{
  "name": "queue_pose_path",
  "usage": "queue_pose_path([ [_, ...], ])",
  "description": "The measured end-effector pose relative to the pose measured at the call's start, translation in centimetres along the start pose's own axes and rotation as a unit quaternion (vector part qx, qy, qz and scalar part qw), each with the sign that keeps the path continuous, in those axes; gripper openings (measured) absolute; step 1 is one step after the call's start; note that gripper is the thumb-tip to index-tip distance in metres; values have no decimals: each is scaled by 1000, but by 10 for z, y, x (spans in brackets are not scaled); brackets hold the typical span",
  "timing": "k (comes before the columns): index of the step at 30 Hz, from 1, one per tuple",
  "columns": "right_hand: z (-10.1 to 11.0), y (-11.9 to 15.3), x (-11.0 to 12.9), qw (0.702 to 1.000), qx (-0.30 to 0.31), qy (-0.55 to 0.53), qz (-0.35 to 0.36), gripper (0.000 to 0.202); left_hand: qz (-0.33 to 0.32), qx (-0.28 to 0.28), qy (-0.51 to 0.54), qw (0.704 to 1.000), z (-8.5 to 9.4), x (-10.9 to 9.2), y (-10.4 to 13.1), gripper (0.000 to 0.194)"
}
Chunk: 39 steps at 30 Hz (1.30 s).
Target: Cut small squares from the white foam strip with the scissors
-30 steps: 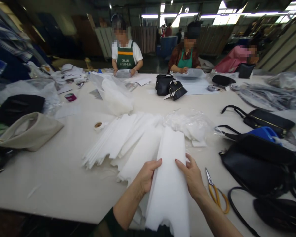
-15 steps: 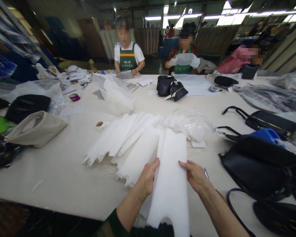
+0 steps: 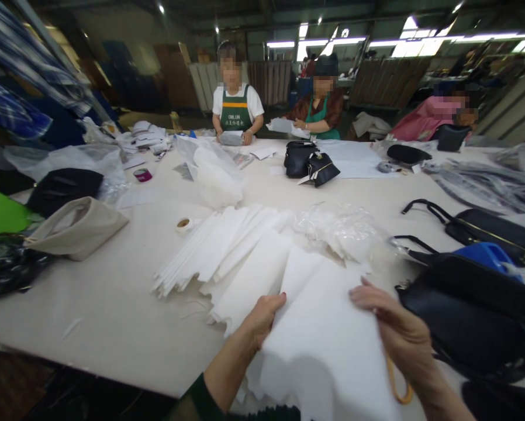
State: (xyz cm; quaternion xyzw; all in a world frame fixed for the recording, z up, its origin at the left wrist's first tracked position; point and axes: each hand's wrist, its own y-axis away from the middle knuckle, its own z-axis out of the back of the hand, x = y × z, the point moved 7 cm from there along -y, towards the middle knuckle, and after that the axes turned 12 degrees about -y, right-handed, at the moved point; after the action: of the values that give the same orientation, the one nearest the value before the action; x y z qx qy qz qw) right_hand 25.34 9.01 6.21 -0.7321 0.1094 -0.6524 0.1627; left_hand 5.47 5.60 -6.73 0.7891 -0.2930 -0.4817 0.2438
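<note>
Pinches white foam sheet (image 3: pixel 319 318) lengthwise forward in left hand (image 3: pixel 266 318), cannot tell for right hand (image 3: pixel 400 324), over cream worktable (image 3: pixel 117 298) in workshop (image 3: pixel 144 32).

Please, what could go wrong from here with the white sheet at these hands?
The orange handle shows between the white sheet and the right wrist, its other end hidden; the right hand could knock it, or the sheet might catch on it. The fanned stack lies close beside the left hand, so a sideways move might disturb it.
</note>
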Motion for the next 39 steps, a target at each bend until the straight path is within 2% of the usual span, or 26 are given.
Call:
queue_pose_path([
  [1,-14,9,-11,997,67,32,-12,16,0,12,4,1000,-2,-1,0,26],
  [3,-27,25,-29,990,119,73,-12,21,8,40,21,999,-4,-2,-1,29],
  [8,-15,35,-53,989,81,120,29,23,44,84,42,995,-4,3,-4,39],
  [12,-11,35,-60,981,120,137,72,23,43,95,19,994,-10,2,-4,41],
  [19,-15,40,-64,972,170,143,74,26,19,75,10,997,-14,-4,-7,33],
  [29,-14,42,-65,976,139,152,69,23,18,53,-7,998,-10,-1,-11,36],
  [39,-18,46,-63,967,155,181,90,23,-15,26,-31,999,-11,-8,-7,40],
])
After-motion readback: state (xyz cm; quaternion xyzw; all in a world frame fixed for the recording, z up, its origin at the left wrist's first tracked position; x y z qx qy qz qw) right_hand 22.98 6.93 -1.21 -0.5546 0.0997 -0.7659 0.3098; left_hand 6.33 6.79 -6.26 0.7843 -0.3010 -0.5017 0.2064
